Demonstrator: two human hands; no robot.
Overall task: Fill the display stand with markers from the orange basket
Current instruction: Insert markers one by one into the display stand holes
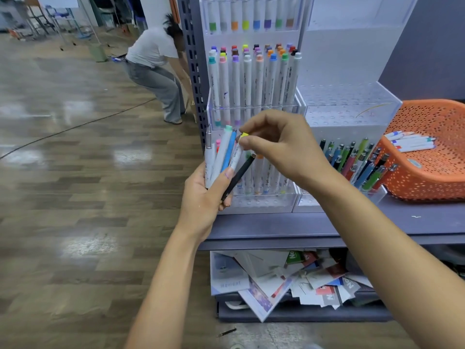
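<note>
Your left hand (201, 197), nearest you, grips a fan of markers (221, 157) by their lower ends, with the fingers curled round them and the caps pointing up. A black pen (239, 175) in the same grip leans out to the right. Your right hand (281, 147) comes in from the right, with thumb and forefinger clamped on the top of the yellow-capped marker (243, 135) in that fan. Its long axis runs nearly upright, tipped slightly right, so it looks set to draw out upward. Just behind both hands the clear display stand (254, 202) sits on a grey shelf (327, 227). Its lowest tier is directly behind the fan, and the black pen crosses in front of it. Further right is a tray of slanted pens (357, 162), then the orange basket (427, 182) holding loose markers (410, 143). Far off to the left, a person (153, 61) bends over.
</note>
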